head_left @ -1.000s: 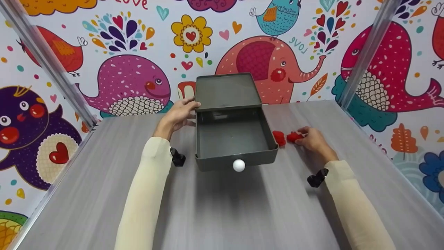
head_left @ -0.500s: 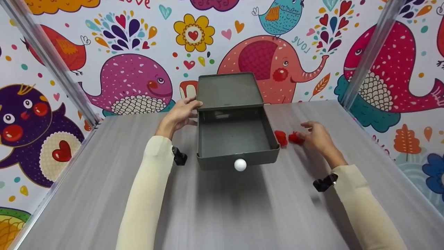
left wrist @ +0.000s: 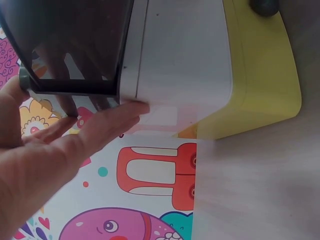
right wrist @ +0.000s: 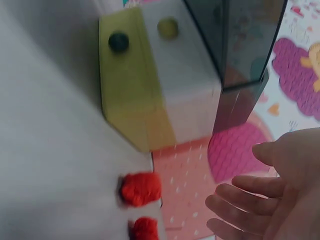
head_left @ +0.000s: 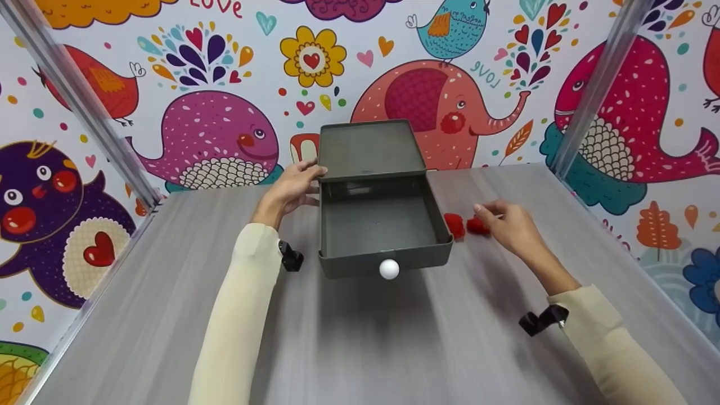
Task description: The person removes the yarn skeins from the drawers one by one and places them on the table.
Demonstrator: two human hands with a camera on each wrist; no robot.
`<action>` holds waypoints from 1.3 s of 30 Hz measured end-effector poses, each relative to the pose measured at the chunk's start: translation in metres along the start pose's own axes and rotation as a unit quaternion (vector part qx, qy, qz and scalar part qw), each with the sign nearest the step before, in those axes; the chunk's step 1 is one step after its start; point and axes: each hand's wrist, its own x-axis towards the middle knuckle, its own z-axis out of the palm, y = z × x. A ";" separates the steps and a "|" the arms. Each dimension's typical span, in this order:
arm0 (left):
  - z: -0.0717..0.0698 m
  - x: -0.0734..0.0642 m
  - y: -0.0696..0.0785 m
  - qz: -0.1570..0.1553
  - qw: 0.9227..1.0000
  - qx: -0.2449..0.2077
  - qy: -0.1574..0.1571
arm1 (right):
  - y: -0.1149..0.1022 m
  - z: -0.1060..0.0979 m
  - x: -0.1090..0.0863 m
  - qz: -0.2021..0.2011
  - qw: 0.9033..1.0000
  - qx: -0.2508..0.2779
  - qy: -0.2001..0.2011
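Note:
A small drawer cabinet (head_left: 371, 147) stands on the table, with a grey top, a white middle drawer (left wrist: 185, 55) and a yellow bottom drawer (left wrist: 262, 65). Its grey top drawer (head_left: 385, 258) is pulled out toward me, white knob in front. My left hand (head_left: 292, 185) holds the cabinet's left side, thumb over the top edge and fingers along the wall. To the right lie two fuzzy red pieces (head_left: 454, 225), the outer red piece (head_left: 478, 226) being nearest my right hand (head_left: 511, 226). That hand hovers beside it, fingers loosely bent, nothing in its grasp.
The grey wood-grain table (head_left: 365, 337) runs up to a patterned back wall (head_left: 219, 135) right behind the cabinet. Metal posts (head_left: 596, 84) rise at the rear corners. The grey drawer juts out over the table, its shadow below.
My right hand has let go of the outer red piece and drawn back, the forearm shifting right and toward me. My left hand stays on the cabinet.

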 end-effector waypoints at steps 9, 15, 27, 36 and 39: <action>-0.001 -0.002 0.002 -0.003 1.000 -0.001 -0.001 | -0.025 -0.002 -0.032 -0.013 0.997 0.078 -0.014; -0.001 -0.003 0.003 -0.001 1.000 0.003 -0.004 | -0.048 -0.005 -0.051 -0.028 0.992 0.119 0.014; -0.001 -0.001 0.001 0.001 1.000 -0.012 -0.007 | -0.070 0.002 -0.076 -0.052 0.983 0.141 -0.106; -0.001 -0.002 0.002 -0.003 1.000 -0.014 -0.008 | -0.076 0.022 -0.084 -0.067 0.963 0.146 -0.214; -0.001 -0.001 0.002 -0.006 1.000 -0.017 -0.007 | -0.078 0.033 -0.087 -0.058 0.956 0.159 -0.240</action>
